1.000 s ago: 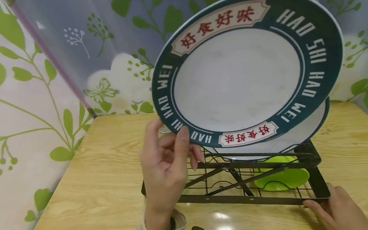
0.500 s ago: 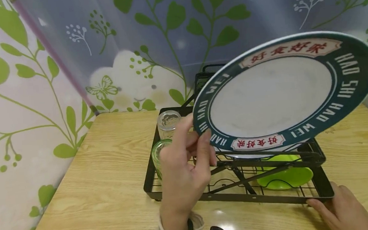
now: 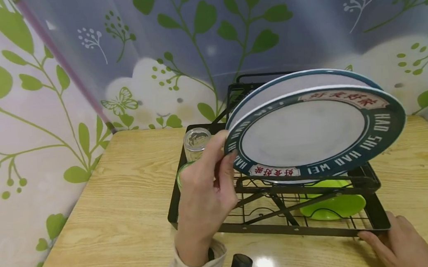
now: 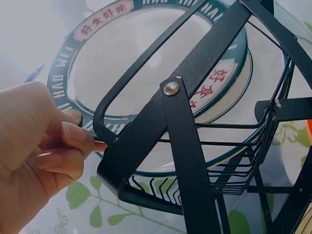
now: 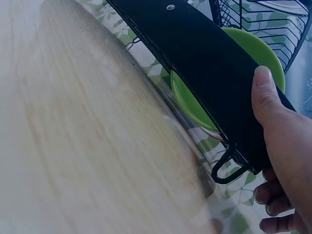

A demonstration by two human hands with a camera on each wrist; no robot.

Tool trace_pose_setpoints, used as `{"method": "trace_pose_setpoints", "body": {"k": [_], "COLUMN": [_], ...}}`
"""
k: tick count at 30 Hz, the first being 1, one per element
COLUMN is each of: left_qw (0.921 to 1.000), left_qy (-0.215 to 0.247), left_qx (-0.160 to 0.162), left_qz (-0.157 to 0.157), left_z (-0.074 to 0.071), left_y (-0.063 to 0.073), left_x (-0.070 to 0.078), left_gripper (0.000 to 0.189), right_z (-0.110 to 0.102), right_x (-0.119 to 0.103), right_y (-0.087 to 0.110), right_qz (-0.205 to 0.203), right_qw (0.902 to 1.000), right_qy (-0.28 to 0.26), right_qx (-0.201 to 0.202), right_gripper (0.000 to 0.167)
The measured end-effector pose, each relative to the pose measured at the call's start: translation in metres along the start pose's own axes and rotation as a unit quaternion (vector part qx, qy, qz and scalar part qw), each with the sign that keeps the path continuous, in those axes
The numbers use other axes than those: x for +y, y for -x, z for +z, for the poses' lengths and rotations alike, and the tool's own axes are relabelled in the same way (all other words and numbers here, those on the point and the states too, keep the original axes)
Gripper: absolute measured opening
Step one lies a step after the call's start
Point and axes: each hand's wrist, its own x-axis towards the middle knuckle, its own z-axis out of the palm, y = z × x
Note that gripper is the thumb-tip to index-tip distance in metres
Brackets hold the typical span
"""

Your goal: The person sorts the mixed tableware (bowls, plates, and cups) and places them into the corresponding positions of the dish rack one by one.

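Note:
In the head view, my left hand [image 3: 205, 196] pinches the left rim of a dinner plate [image 3: 303, 133] with a white centre and dark green lettered border. That plate leans back over the upper tier of a black two-tier dish rack [image 3: 269, 230], its lower edge behind the front bar. Just behind it stands a second plate [image 3: 307, 79], mostly covered. My right hand [image 3: 402, 242] grips the rack's front right corner, thumb on top. The right wrist view shows that thumb [image 5: 265, 90] lying on the black side rail, fingers curled beneath.
A light green bowl [image 3: 332, 206] sits in the lower tier at right. A clear glass [image 3: 197, 142] and a green-rimmed glass [image 3: 181, 177], partly behind my left hand, stand at its left. The wooden table [image 3: 104, 215] meets a leaf-patterned wall covering [image 3: 181, 98] at the back.
The held plate has come down from high above the rack, swinging right and then back left, and tilts further back. The second plate's top now shows behind it. My right hand keeps its grip.

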Motion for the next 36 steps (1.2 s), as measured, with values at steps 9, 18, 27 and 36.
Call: {"method": "trace_pose_setpoints", "body": {"k": [9,18,27,36], "left_qw": [0.9996,0.9992,0.9982,0.9942], "left_qy": [-0.013,-0.016,-0.02,-0.002], "left_qx": [-0.02,-0.035,-0.044,-0.018], "left_qz": [-0.012,-0.014,-0.034,-0.106], "left_z": [0.0017,0.0026,-0.0004,-0.005], "left_y": [0.0009,-0.0016,-0.0022,-0.0033], "left_x": [-0.0025,-0.001,-0.0006,-0.001], "left_gripper": [0.026,0.025,0.023,0.012], "right_z": [0.0029,-0.0008,-0.0007,0.0011], "right_x": [-0.0005,-0.0028,-0.0028,-0.0023], "right_y": [0.0015,0.0021,0.0,0.0028], "right_qz": [-0.021,0.008,0.004,-0.009], "right_qw": [0.9991,1.0,1.0,0.9996], "right_qy": [-0.006,0.001,0.004,-0.007], "right_qx": [0.035,0.006,0.004,0.025], "right_gripper": [0.049,0.053,0.051,0.047]}}
